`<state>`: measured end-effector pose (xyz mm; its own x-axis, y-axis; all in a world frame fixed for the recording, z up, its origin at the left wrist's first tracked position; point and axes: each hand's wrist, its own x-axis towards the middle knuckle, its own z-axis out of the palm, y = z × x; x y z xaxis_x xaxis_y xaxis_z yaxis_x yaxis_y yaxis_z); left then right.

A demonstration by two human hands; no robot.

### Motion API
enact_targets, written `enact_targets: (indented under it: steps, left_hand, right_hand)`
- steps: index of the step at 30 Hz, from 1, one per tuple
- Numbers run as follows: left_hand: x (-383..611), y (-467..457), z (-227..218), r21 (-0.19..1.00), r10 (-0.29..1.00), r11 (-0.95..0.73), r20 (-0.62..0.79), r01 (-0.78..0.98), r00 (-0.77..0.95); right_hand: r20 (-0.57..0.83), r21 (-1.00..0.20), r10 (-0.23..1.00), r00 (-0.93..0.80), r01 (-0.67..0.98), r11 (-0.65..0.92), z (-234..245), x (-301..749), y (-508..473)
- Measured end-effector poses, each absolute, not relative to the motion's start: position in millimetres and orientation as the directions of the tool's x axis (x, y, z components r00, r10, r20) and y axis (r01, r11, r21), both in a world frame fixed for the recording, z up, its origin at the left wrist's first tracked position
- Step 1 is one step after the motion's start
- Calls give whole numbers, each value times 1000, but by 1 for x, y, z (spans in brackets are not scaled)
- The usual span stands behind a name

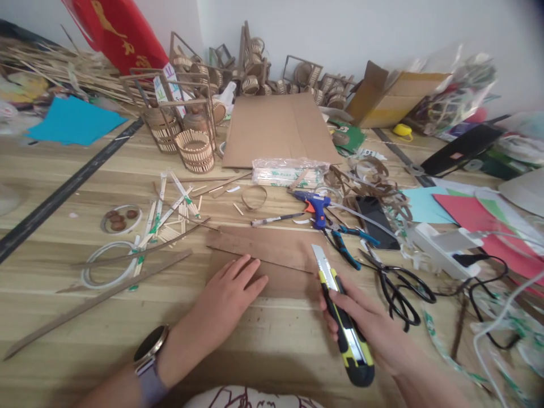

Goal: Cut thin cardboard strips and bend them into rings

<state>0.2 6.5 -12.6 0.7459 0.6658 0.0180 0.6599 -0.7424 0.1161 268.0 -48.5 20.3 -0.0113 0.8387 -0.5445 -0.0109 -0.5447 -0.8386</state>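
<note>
Hands: 2, left hand [232, 297] and right hand [357, 311]. Utility knife [346, 328]: 1. Glue gun [315, 207]: 1. Pliers [346, 249]: 1 pair. Scissors [381, 266]: 1 pair. Phone [373, 222]: 1. Pen [277, 219]: 1. Wristwatch [151, 344]: 1. Power strip [444, 246]: 1. Open box [391, 102]: 1. Red bag [123, 37]: 1. Brown balls [118, 225]: at least 4. Small baskets [195, 152]: many, overlapping; exact count not possible.
</note>
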Motion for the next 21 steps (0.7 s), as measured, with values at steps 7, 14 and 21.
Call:
enact_targets:
  steps: [7, 14, 21]
  left_hand:
    - [2, 7, -11, 119, 677, -731, -1, 672, 736]
    - [-5, 14, -19, 111, 700, -713, 66, 692, 711]
    - [-9, 18, -21, 128, 715, -698, 72, 704, 695]
  right_hand:
    - [-594, -728, 796, -118, -342, -594, 15, 243, -63]
    - [-632, -636, 766, -118, -486, -600, 8, 232, -63]
    - [-633, -666, 771, -72, -457, -590, 22, 221, -59]
